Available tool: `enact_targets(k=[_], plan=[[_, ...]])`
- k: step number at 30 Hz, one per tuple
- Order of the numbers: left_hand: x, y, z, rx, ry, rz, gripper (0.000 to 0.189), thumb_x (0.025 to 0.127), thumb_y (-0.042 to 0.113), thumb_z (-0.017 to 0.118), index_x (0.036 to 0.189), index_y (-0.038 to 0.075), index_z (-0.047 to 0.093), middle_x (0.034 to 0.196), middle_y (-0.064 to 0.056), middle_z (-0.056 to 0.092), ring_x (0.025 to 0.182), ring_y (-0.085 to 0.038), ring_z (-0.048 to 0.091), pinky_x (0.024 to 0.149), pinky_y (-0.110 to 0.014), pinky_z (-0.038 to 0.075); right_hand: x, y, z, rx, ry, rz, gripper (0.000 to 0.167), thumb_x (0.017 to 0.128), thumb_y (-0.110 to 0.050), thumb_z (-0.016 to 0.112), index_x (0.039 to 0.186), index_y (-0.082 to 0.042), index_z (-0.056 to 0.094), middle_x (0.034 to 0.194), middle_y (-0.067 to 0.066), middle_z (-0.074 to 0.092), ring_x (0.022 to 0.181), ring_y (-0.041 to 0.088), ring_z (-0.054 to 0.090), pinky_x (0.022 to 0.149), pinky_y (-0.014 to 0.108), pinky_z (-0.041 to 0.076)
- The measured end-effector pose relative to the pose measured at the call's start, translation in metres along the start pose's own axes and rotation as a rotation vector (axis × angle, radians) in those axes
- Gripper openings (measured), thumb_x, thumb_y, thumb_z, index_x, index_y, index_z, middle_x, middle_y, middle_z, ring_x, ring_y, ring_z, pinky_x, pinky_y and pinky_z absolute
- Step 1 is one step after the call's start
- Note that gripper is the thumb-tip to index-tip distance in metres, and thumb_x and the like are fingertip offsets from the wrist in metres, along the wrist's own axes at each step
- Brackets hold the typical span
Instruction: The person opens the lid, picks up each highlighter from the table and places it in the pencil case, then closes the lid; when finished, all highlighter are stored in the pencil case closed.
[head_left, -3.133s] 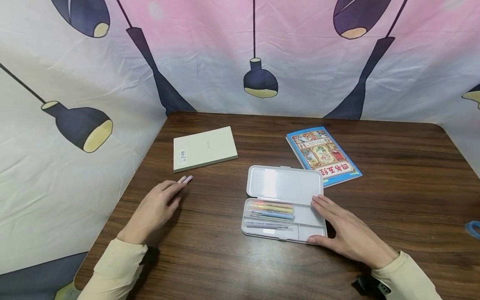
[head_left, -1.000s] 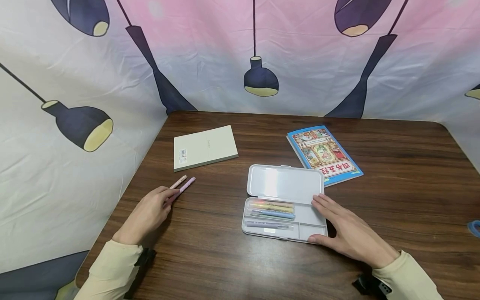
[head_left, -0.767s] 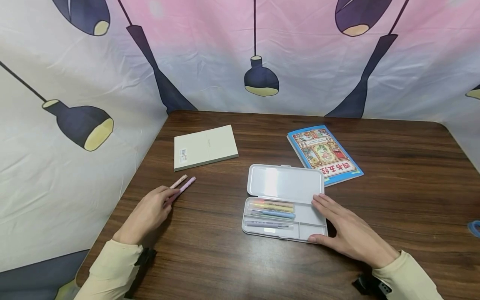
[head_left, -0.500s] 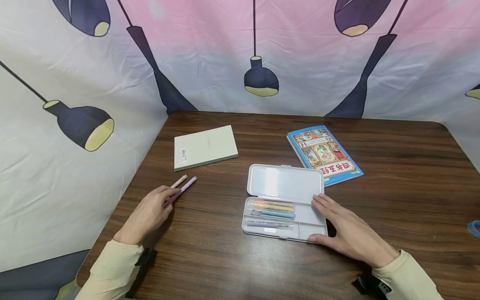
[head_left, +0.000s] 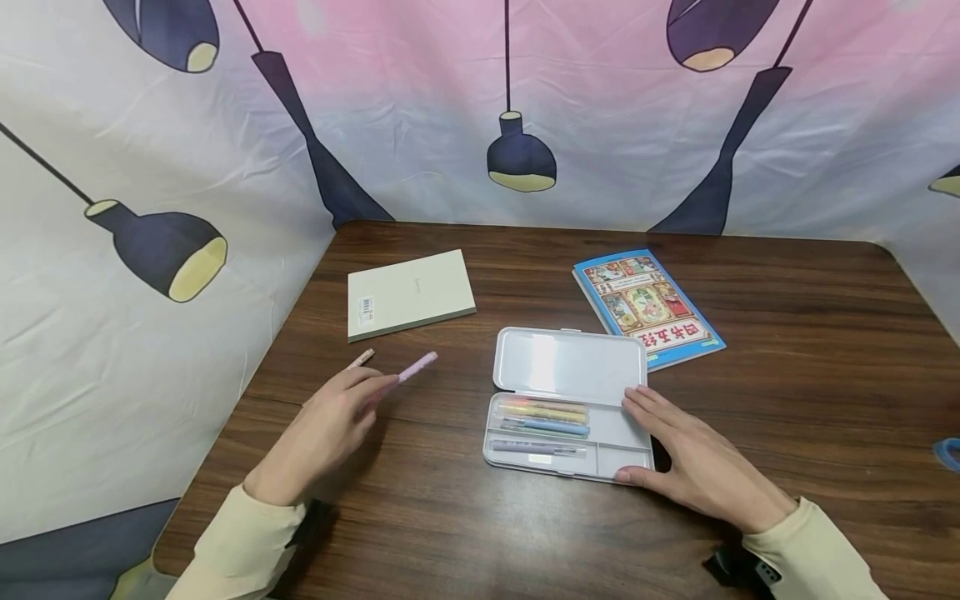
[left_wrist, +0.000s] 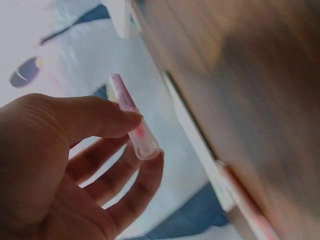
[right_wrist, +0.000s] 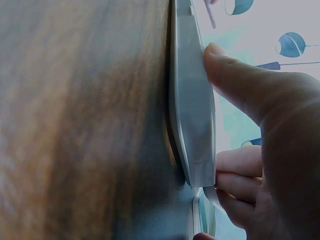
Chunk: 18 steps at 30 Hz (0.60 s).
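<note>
In the head view my left hand [head_left: 322,433] pinches a purple pen [head_left: 417,367], raised above the table. The left wrist view shows the pen's pinkish, see-through end [left_wrist: 145,145] between thumb and fingers. A second, pale pink pen [head_left: 362,358] lies on the table just behind that hand, partly hidden by it. My right hand [head_left: 701,467] rests on the right end of a white pencil case [head_left: 618,429], its thumb at the front corner and fingers near the hinge. The case's lid [head_left: 570,358] is folded back. Several yellow, blue and grey pens [head_left: 543,425] lie inside the case, toward its left.
A cream notebook [head_left: 412,292] lies at the back left. Behind the case is a blue-edged book [head_left: 648,304], whose near corner the lid overlaps. A blue ring-shaped thing [head_left: 947,454] sits at the right edge. A printed cloth [head_left: 427,125] hangs behind the table.
My left hand has moved right and lifted the purple pen away from the pale pink one, which stays on the table. The right hand and the case have kept their places.
</note>
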<state>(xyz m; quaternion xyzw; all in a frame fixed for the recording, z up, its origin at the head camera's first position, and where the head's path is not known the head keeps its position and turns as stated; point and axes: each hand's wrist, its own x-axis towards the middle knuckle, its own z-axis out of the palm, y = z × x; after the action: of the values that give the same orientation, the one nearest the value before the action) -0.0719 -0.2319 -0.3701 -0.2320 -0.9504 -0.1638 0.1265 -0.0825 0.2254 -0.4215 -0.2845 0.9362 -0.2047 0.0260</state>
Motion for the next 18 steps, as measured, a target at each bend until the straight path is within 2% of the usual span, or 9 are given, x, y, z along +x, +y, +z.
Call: enact_targets(k=[3,7,13,18], plan=[[0.006,0.013,0.002,-0.006,0.02,0.076,0.046,0.076,-0.013,0.072,0.119,0.004,0.07,0.111,-0.008,0.067,0.102,-0.024,0.065,0.089,-0.042,0.054,0.0,0.0,0.0,-0.001,0.0,-0.002,0.092,0.083,-0.069,0.064,0.148,-0.006,0.048,0.157,0.008,0.04,0.146,0.03,0.034,0.108,0.053,0.039],[0.017,0.032,0.007,-0.029,0.01,0.16,0.049,0.076,-0.011,0.072,0.121,0.006,0.07,0.113,-0.006,0.066,0.102,-0.02,0.062,0.09,-0.038,0.054,0.0,0.001,0.001,-0.001,0.008,-0.008,0.092,0.083,-0.069,0.065,0.147,-0.006,0.048,0.157,0.008,0.041,0.146,0.029,0.034,0.108,0.052,0.039],[0.033,0.058,0.019,-0.044,-0.072,0.28,0.047,0.079,-0.007,0.071,0.124,0.007,0.069,0.116,-0.005,0.065,0.108,-0.019,0.061,0.096,-0.034,0.052,-0.001,0.001,0.002,-0.004,0.024,-0.02,0.091,0.083,-0.067,0.066,0.147,-0.006,0.048,0.156,0.008,0.041,0.146,0.028,0.034,0.107,0.051,0.039],[0.04,0.077,0.034,-0.078,-0.13,0.369,0.043,0.084,-0.005,0.068,0.125,0.009,0.068,0.115,-0.003,0.065,0.106,-0.016,0.061,0.094,-0.028,0.052,0.0,0.001,0.001,-0.008,0.02,-0.023,0.091,0.083,-0.068,0.066,0.147,-0.006,0.048,0.156,0.008,0.041,0.146,0.027,0.034,0.108,0.051,0.039]])
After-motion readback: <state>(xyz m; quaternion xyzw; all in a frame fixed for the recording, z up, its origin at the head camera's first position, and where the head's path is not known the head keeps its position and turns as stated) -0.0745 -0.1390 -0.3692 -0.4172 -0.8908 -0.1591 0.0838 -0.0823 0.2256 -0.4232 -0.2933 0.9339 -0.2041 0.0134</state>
